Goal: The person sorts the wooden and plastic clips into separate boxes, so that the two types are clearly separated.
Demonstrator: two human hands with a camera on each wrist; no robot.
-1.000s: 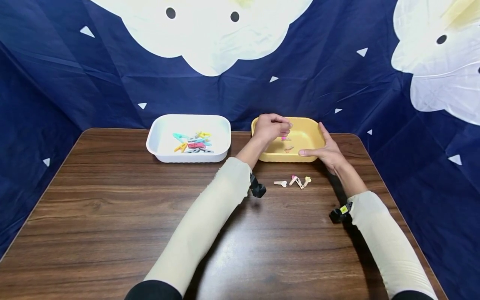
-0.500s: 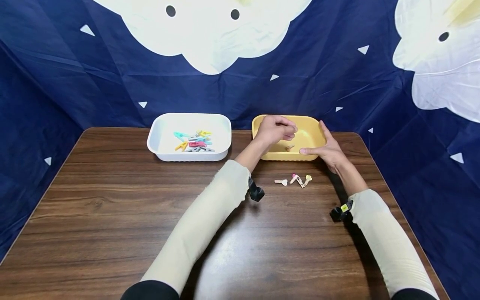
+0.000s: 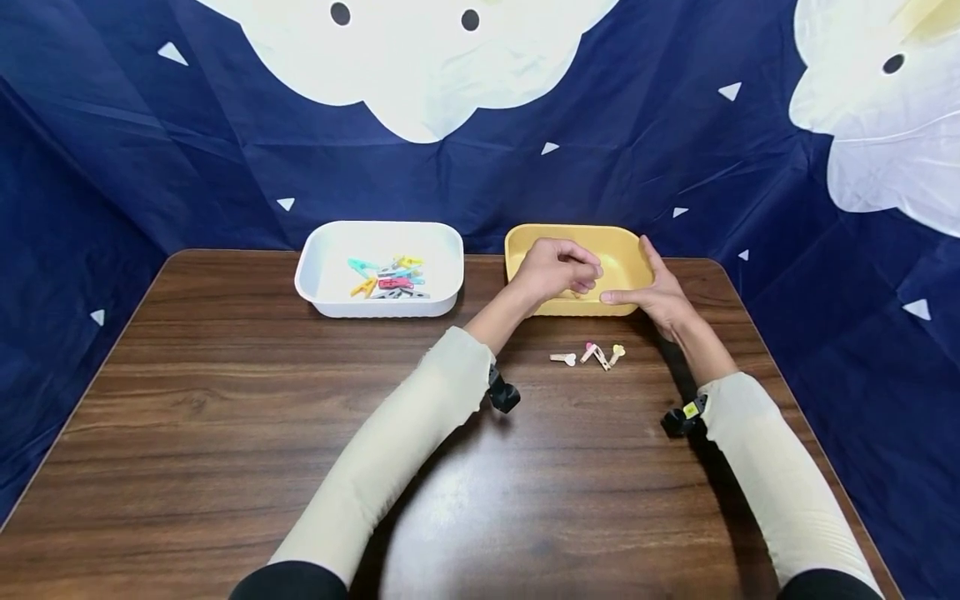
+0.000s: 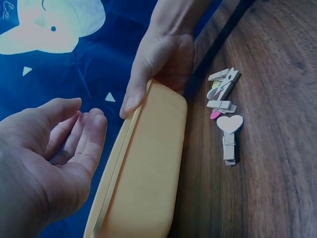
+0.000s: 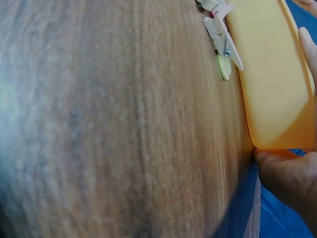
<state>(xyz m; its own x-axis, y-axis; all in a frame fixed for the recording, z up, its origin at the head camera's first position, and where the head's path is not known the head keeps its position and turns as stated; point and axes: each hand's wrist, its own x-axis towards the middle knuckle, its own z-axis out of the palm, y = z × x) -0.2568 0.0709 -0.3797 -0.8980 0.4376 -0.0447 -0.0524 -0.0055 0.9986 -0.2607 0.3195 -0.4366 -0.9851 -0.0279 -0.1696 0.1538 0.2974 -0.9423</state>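
My left hand (image 3: pixel 558 271) hovers over the yellow tray (image 3: pixel 626 250), its fingers loosely bent. In the left wrist view, a gap shows between thumb and fingers of that hand (image 4: pixel 59 148), and nothing is seen in it. My right hand (image 3: pixel 660 300) grips the tray's right end, thumb over the front rim. A small wooden clothespin (image 3: pixel 576 294) is partly visible inside the tray, below the left hand. On the table before the tray lie several wooden clothespins, including one with a white heart (image 4: pixel 230 124) and one with a yellow top (image 3: pixel 618 352).
To the left stands a white tray (image 3: pixel 322 275) holding several coloured plastic clothespins (image 3: pixel 395 283). Both trays sit near the back edge of the brown wooden table (image 3: pixel 225 417). A dark blue patterned cloth (image 3: pixel 225 183) hangs behind and at the sides.
My left hand has shifted slightly right and towards the front of the yellow tray, covering more of the clothespins inside. My right hand keeps its hold on the tray.
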